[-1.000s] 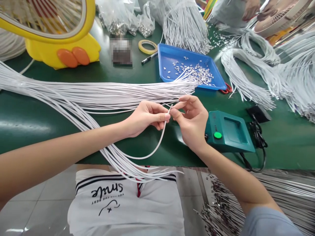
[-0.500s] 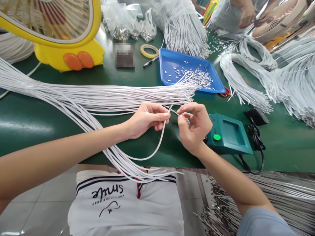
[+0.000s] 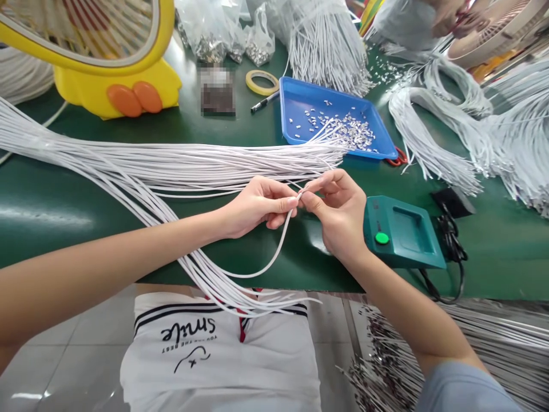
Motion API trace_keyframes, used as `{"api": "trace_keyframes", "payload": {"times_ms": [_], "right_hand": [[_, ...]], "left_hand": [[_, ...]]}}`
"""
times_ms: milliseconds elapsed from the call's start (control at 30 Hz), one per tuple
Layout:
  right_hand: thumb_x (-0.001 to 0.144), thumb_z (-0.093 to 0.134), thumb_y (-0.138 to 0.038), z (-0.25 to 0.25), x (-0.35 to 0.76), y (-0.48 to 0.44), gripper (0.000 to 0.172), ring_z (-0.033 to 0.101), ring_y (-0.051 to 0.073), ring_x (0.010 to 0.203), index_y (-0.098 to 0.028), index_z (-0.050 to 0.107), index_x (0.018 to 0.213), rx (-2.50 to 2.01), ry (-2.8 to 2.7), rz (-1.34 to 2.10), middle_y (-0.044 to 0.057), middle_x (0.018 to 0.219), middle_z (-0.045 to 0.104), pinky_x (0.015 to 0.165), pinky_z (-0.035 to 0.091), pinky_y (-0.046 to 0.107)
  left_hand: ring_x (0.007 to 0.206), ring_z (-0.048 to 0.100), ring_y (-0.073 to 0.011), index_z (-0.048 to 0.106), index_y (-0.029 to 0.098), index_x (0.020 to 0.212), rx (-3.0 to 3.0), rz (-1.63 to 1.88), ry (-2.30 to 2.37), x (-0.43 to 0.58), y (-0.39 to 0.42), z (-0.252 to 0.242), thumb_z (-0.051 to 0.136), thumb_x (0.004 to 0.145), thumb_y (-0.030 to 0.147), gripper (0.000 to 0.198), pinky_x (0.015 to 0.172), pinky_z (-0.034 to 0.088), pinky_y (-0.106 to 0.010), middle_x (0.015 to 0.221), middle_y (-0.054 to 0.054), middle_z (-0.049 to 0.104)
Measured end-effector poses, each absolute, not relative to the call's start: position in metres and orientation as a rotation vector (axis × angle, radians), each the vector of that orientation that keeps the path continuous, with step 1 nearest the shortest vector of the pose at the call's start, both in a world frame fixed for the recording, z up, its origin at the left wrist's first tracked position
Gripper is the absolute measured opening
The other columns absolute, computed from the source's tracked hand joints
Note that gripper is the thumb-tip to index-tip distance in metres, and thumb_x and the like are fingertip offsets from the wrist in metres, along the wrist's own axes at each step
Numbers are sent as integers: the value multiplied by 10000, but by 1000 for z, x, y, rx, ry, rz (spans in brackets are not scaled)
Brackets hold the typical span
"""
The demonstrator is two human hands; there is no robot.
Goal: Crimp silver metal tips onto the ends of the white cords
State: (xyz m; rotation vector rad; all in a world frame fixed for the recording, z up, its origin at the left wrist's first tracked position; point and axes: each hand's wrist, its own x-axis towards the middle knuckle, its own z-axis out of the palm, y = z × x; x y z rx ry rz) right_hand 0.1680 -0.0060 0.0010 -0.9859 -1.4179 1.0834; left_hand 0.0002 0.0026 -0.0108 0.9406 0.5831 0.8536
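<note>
A single white cable point(image 3: 279, 245) is pinched near its end between the thumb and fingers of my left hand point(image 3: 258, 209). It loops down from there toward a loose bunch of white cables point(image 3: 206, 280) that hangs over the table edge. My right hand point(image 3: 341, 214) closes thumb and fingertips on the cable's tip, right against the left fingertips. What the tip looks like is mostly hidden by the fingers. Just behind both hands lies a thick bundle of white cables point(image 3: 193, 166), its ends reaching the blue tray point(image 3: 295, 94) of small metal pieces point(image 3: 354, 131).
A teal device with a green button point(image 3: 412, 232) sits right of my right hand, its black cord point(image 3: 450, 240) beside it. A yellow fan point(image 3: 90, 91), tape roll point(image 3: 261, 83) and pen point(image 3: 263, 103) stand behind. Other cable bundles point(image 3: 450, 137) and a co-worker's hands point(image 3: 461, 20) are at far right.
My right hand has moved left and its fingertips have closed at the cable's tip, meeting my left fingertips. My left hand holds nearly the same place. The co-worker's hands have shifted.
</note>
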Motion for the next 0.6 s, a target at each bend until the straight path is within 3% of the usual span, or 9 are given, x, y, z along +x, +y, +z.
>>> {"api": "trace_keyframes", "payload": {"times_ms": [133, 367, 600], "right_hand": [[738, 765, -204, 2, 167, -6, 286, 597, 117, 686, -240, 490, 808, -965, -1463, 1059, -40, 732, 592, 594, 528, 252], [831, 601, -203, -5, 169, -11, 98, 538, 135, 736, -253, 574, 911, -970, -1497, 750, -2, 811, 540, 576, 472, 265], [824, 609, -141, -5, 169, -12, 300, 590, 169, 920, -284, 652, 1084, -953, -1674, 632, 36, 1018, 608, 590, 486, 266]], "left_hand": [[432, 508, -32, 707, 86, 706, 962, 926, 595, 1, 2, -13, 837, 694, 333, 280, 410, 374, -149, 619, -18, 639], [444, 549, -55, 709, 96, 715, 1008, 944, 615, 1, 1, -12, 855, 664, 339, 288, 434, 436, -162, 623, -20, 660], [446, 524, -47, 671, 91, 657, 1034, 975, 643, 2, 1, -14, 879, 623, 269, 276, 428, 416, -148, 553, 6, 600]]}}
